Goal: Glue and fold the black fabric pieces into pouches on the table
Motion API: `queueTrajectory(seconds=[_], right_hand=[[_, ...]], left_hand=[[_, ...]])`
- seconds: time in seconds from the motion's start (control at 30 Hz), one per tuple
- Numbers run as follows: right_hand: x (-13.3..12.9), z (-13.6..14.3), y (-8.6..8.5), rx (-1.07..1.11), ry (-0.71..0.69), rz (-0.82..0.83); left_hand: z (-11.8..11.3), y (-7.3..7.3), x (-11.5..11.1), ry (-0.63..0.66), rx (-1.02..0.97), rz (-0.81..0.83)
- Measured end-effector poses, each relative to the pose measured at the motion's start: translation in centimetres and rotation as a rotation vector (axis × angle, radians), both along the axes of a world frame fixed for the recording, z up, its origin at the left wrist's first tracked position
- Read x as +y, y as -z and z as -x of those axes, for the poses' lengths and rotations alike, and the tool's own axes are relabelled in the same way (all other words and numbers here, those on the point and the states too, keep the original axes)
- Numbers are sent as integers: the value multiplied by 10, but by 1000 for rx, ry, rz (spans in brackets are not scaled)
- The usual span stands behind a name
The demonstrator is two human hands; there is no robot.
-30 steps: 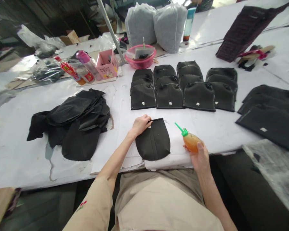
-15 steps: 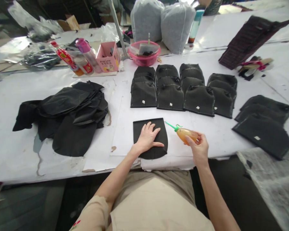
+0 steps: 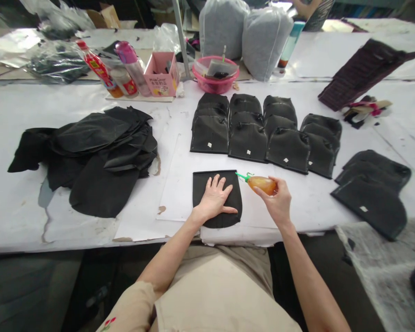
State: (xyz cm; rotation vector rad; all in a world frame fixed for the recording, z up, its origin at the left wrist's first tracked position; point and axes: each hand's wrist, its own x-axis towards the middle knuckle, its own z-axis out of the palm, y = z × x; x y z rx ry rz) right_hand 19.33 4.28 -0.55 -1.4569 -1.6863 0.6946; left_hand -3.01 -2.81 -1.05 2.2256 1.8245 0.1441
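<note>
Under my left hand (image 3: 214,199) lies a black fabric piece (image 3: 199,185) with a straight top edge and a rounded bottom. The fingers of that hand are spread flat on it. My right hand (image 3: 277,199) is closed around a squeeze bottle (image 3: 263,185) of amber liquid. The bottle is tilted sideways, and its green nozzle (image 3: 241,176) points left at the piece's upper right corner, touching or very close to it. Beyond my hands, similar black pieces (image 3: 249,140) lie in overlapping rows, several with a small white mark.
A loose heap of black fabric (image 3: 97,152) lies on the left. More black pieces (image 3: 373,193) overlap at the right. Behind stand a pink box (image 3: 162,76), bottles (image 3: 129,57), a pink basin (image 3: 216,85) and two stuffed grey bags (image 3: 268,41). Another person's arm (image 3: 306,8) shows at the far back.
My right hand has moved slightly left and up with the squeeze bottle, bringing the nozzle to the piece's corner. The left hand stays flat on the fabric. The view has shifted a little.
</note>
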Motion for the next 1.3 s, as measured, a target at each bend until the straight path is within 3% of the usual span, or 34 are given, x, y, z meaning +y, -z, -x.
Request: queueTrajectory(seconds=[0.53, 1.3], right_hand=[[11, 4, -18, -157, -132, -97], [19, 7, -18, -137, -109, -72]], left_hand=[[-1, 1, 0, 2, -12, 6], [-1, 2, 0, 4, -24, 22]])
